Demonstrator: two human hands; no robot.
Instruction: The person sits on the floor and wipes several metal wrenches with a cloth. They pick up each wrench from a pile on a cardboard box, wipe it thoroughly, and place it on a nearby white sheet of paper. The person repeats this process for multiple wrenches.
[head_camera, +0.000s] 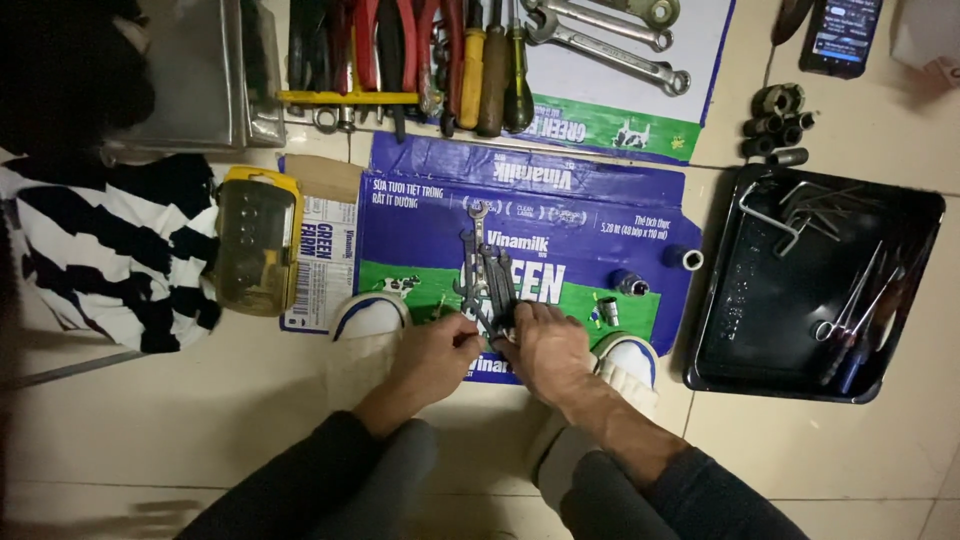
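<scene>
Both hands, left (432, 357), right (545, 347), on wrench bundle (487, 275); cardboard (560, 215) under

A bundle of dark metal wrenches (485, 280) lies fanned on the flattened blue carton (620, 200). Their near ends sit pinched together at the carton's near edge, heads pointing away.

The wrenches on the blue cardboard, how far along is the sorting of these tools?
Looks partway. Done: pliers and screwdrivers lie in a row at the top, with big spanners beside them. In hand: the left hand and right hand both grip a bunch of small wrenches on the blue cardboard. Left: loose sockets and the mixed tools in the black tray.
</scene>
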